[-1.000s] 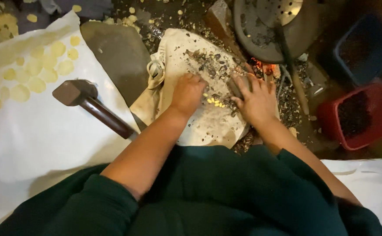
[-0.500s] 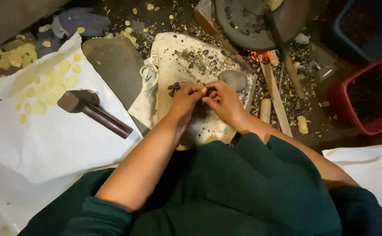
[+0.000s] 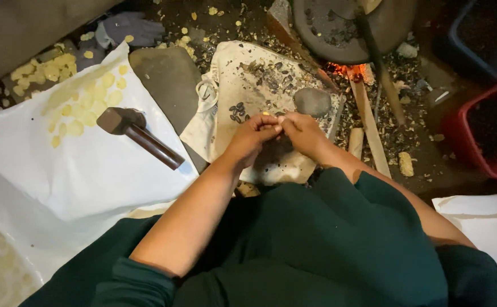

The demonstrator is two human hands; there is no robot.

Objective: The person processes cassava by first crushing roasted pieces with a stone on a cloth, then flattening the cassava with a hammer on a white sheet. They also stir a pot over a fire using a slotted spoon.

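Note:
My left hand (image 3: 253, 135) and my right hand (image 3: 303, 132) meet fingertip to fingertip over a stained white cloth (image 3: 234, 85). A small yellow kernel (image 3: 266, 114) shows at the tips of my left fingers. Whether the right fingers grip anything I cannot tell. Dark seeds and broken shells (image 3: 238, 110) lie scattered on the cloth just beyond my hands. A rounded grey stone (image 3: 312, 101) rests on the cloth close to my right hand.
A hammer (image 3: 137, 134) lies on a white sheet (image 3: 61, 182) at the left, beside flat yellow pieces (image 3: 78, 108). A flat grey stone (image 3: 166, 77) sits by the cloth. Embers (image 3: 348, 71) glow under a dark pan (image 3: 339, 28). A red tub (image 3: 487, 131) stands at the right.
My hands lifted off the cloth, where they lay flat on the shells, and came together at the fingertips. The view shifted, bringing the hammer and sheet further into frame.

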